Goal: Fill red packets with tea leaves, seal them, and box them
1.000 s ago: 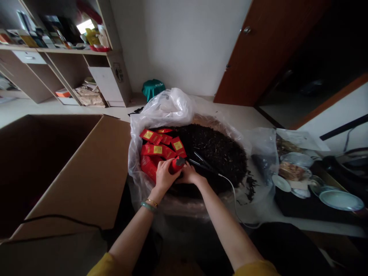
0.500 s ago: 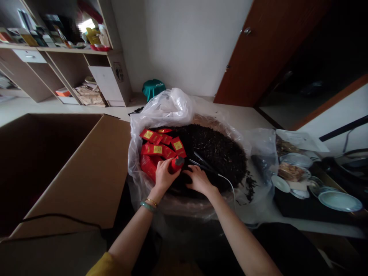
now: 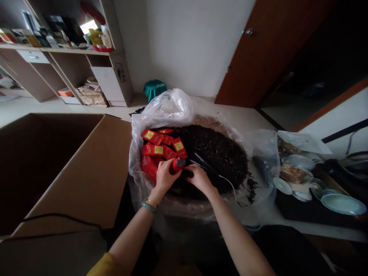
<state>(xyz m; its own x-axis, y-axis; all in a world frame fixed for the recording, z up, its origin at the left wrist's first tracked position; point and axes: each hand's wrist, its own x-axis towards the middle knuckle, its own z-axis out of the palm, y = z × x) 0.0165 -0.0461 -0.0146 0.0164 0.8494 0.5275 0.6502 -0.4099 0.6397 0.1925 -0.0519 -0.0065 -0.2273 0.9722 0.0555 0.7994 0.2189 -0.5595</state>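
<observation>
My left hand [image 3: 166,176] grips a small red packet [image 3: 178,163], held upright with its dark grey mouth facing up. Right beside it is my right hand [image 3: 198,177], fingers curved and a dark gap showing between thumb and fingers; whether the fingertips touch the packet I cannot tell. Several red packets with yellow labels [image 3: 154,149] lie left of and beyond my left hand. Dark loose tea leaves [image 3: 221,143] fill the wide container under both hands. A black hair-straightener-like clamp [image 3: 207,163] with a white cord rests on the leaves, close behind my right fingers.
Clear plastic lining [image 3: 175,105] rises around the leaves. To the left stands an open cardboard box [image 3: 106,172]. At the right, dishes [image 3: 342,203] and a bag of brown pieces [image 3: 293,173] sit on a dark tray. A shelf unit [image 3: 110,82] and brown door [image 3: 253,50] are behind.
My right hand has shifted slightly up, its fingers more curved towards the packet. The left hand still grips the packet. The whole view has moved a little.
</observation>
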